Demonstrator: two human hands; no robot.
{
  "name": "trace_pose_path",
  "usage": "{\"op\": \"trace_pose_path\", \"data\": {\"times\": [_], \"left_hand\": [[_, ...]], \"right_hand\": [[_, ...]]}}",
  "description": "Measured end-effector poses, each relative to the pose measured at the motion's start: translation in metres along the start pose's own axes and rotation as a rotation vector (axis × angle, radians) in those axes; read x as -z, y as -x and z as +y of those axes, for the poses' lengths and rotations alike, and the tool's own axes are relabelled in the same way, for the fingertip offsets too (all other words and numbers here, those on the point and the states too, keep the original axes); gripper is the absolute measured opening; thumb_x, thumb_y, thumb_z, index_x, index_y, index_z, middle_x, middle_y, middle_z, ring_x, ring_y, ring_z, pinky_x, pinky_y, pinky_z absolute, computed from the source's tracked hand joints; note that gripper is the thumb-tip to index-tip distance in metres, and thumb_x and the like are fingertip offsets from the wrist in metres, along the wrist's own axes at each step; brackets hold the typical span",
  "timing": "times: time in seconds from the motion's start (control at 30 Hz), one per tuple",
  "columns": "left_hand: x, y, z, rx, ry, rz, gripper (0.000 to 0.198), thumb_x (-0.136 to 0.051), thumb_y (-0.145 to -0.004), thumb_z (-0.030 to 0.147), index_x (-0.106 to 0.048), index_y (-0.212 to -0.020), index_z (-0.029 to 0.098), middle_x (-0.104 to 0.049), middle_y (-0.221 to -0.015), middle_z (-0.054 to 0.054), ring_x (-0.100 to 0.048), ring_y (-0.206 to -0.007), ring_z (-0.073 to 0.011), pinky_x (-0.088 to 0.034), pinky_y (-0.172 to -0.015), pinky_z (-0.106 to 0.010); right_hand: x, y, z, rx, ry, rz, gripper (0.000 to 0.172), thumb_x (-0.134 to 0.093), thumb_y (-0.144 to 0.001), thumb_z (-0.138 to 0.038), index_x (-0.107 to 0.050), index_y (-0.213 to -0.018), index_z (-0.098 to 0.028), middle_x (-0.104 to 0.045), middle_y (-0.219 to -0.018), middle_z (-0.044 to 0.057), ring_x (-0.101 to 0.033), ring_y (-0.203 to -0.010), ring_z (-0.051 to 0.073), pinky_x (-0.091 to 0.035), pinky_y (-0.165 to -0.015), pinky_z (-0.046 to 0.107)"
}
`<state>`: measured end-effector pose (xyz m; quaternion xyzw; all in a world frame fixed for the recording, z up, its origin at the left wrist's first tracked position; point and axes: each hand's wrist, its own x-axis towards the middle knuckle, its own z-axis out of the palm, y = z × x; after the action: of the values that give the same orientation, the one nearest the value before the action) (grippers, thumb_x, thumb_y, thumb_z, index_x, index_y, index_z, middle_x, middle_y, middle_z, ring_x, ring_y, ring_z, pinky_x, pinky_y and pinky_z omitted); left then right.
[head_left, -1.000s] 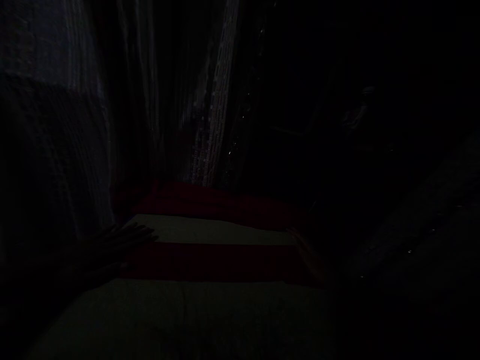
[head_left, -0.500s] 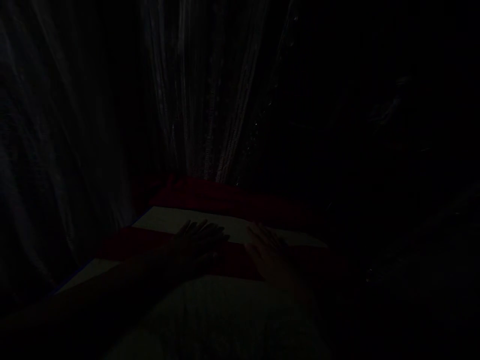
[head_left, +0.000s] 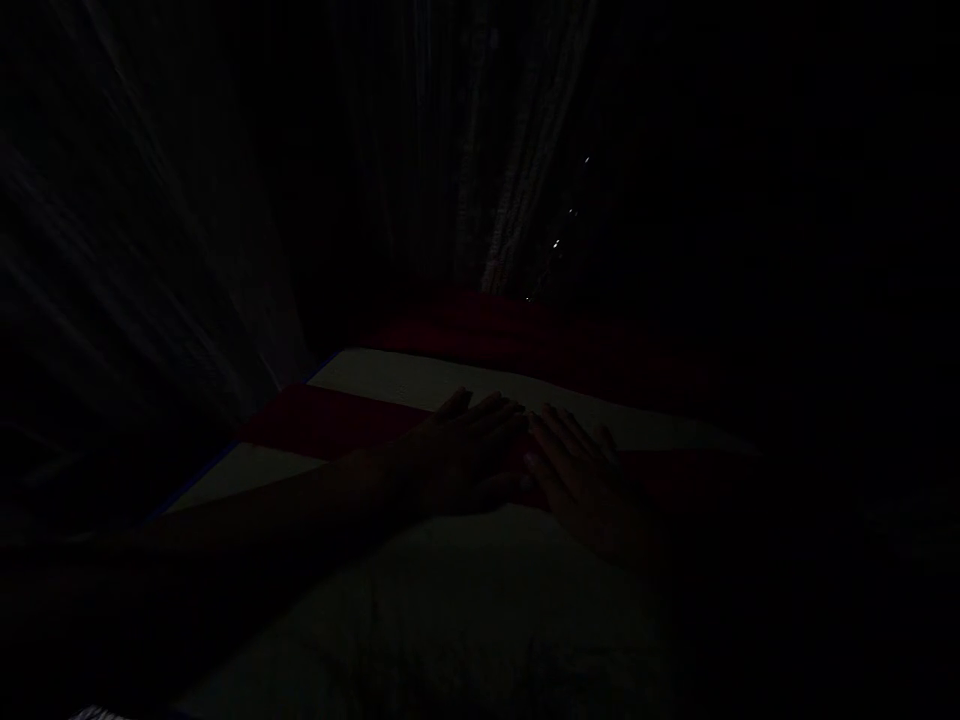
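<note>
We record a very dark view in which little detail can be made out. At the centre of the frame lies a folded cloth of broad dark-red and pale cream bands, spread flat and running from the lower centre up toward the middle. The left hand rests palm down on it, fingers straight and close together, pointing to the upper right; its grip is released and holds nothing. The right hand lies just beside it on the same cloth, likewise flat, fingers extended toward the upper left, grip released. The two hands come together over a red band; we cannot tell whether they touch. Behind the cloth, in the upper centre, hangs a pale ribbed fabric, with a few bright glints just to its right. A pale draped fabric fills the left of the frame.
</note>
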<state>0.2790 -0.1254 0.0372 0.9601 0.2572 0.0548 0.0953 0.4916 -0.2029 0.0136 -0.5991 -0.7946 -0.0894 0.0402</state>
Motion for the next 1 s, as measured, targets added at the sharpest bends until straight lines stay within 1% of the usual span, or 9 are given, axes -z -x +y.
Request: {"op": "trace_pose_path", "data": {"times": [0.13,0.2,0.27,0.37,0.5,0.63,0.7,0.87,1.0], "left_hand": [[0.002,0.001,0.000,-0.034,-0.007,0.008,0.083,-0.039,-0.103,0.071,-0.029,-0.165,0.016,-0.019,-0.172,-0.013,-0.013,-0.162,-0.0321,-0.008,-0.129,-0.062],[0.002,0.000,0.000,-0.077,-0.035,0.023,0.079,-0.045,-0.101,0.070,-0.032,-0.164,0.023,-0.015,-0.174,-0.012,-0.012,-0.162,-0.0329,-0.009,-0.127,-0.064],[0.002,-0.001,0.000,-0.085,-0.056,0.017,0.081,-0.052,-0.098,0.070,-0.032,-0.164,0.026,-0.012,-0.174,-0.011,-0.011,-0.162,-0.0329,-0.010,-0.127,-0.065],[0.003,-0.002,0.000,-0.030,-0.053,-0.019,0.093,-0.057,-0.094,0.072,-0.026,-0.166,0.022,-0.015,-0.174,-0.013,-0.014,-0.162,-0.0318,-0.009,-0.129,-0.061],[0.007,-0.005,0.000,0.014,-0.012,-0.089,0.110,-0.045,-0.090,0.085,-0.020,-0.166,0.009,-0.016,-0.172,-0.016,-0.010,-0.162,-0.0331,-0.006,-0.129,-0.062],[0.008,-0.006,0.000,0.019,0.029,-0.116,0.099,-0.026,-0.097,0.080,-0.022,-0.166,0.010,-0.013,-0.173,-0.013,-0.006,-0.163,-0.0306,-0.001,-0.129,-0.062],[0.009,-0.006,0.002,0.023,0.026,-0.114,0.093,-0.025,-0.100,0.076,-0.022,-0.166,0.010,-0.013,-0.173,-0.012,-0.006,-0.163,-0.0300,-0.002,-0.129,-0.061],[0.011,-0.004,0.004,0.013,-0.013,-0.107,0.101,-0.039,-0.095,0.079,-0.024,-0.165,0.007,-0.017,-0.172,-0.017,-0.010,-0.162,-0.0328,-0.005,-0.129,-0.061],[0.008,-0.004,0.001,-0.013,-0.020,-0.091,0.105,-0.048,-0.092,0.078,-0.017,-0.167,0.011,-0.010,-0.174,-0.016,-0.007,-0.162,-0.0333,-0.004,-0.129,-0.062]], "right_hand": [[0.005,-0.017,-0.019,-0.169,-0.245,0.055,0.073,-0.010,-0.109,-0.058,-0.028,-0.165,-0.016,-0.017,-0.170,0.006,-0.023,-0.158,0.031,-0.019,-0.127,0.066],[0.002,-0.025,-0.026,-0.153,-0.357,0.059,0.072,-0.010,-0.109,-0.059,-0.024,-0.166,-0.018,-0.017,-0.170,0.004,-0.021,-0.158,0.026,-0.021,-0.128,0.062],[-0.006,-0.028,-0.026,-0.048,-0.363,0.051,0.067,-0.012,-0.110,-0.053,-0.024,-0.166,-0.017,-0.017,-0.170,0.006,-0.018,-0.159,0.024,-0.021,-0.129,0.060],[-0.022,-0.020,-0.013,0.065,-0.224,0.142,0.060,-0.016,-0.111,-0.039,-0.035,-0.161,-0.013,-0.025,-0.168,0.013,-0.020,-0.158,0.026,-0.020,-0.129,0.060],[-0.038,0.003,0.022,0.194,-0.082,0.231,0.051,-0.022,-0.109,-0.028,-0.056,-0.144,-0.014,-0.035,-0.163,0.015,-0.021,-0.158,0.030,-0.020,-0.127,0.063],[-0.047,0.019,0.051,0.043,-0.046,0.294,0.052,-0.026,-0.110,-0.036,-0.046,-0.154,-0.014,-0.041,-0.160,0.015,-0.034,-0.153,0.028,-0.029,-0.125,0.059],[-0.046,0.020,0.055,-0.003,-0.043,0.282,0.055,-0.023,-0.111,-0.040,-0.047,-0.153,-0.013,-0.044,-0.158,0.016,-0.038,-0.151,0.030,-0.032,-0.123,0.061],[-0.027,0.001,0.021,-0.055,-0.011,0.247,0.060,-0.021,-0.110,-0.045,-0.039,-0.158,-0.013,-0.036,-0.163,0.016,-0.034,-0.153,0.032,-0.032,-0.122,0.065],[-0.014,-0.015,-0.009,0.158,0.005,0.162,0.061,-0.012,-0.110,-0.033,-0.045,-0.155,-0.009,-0.027,-0.166,0.018,-0.025,-0.157,0.033,-0.027,-0.123,0.065]]}}
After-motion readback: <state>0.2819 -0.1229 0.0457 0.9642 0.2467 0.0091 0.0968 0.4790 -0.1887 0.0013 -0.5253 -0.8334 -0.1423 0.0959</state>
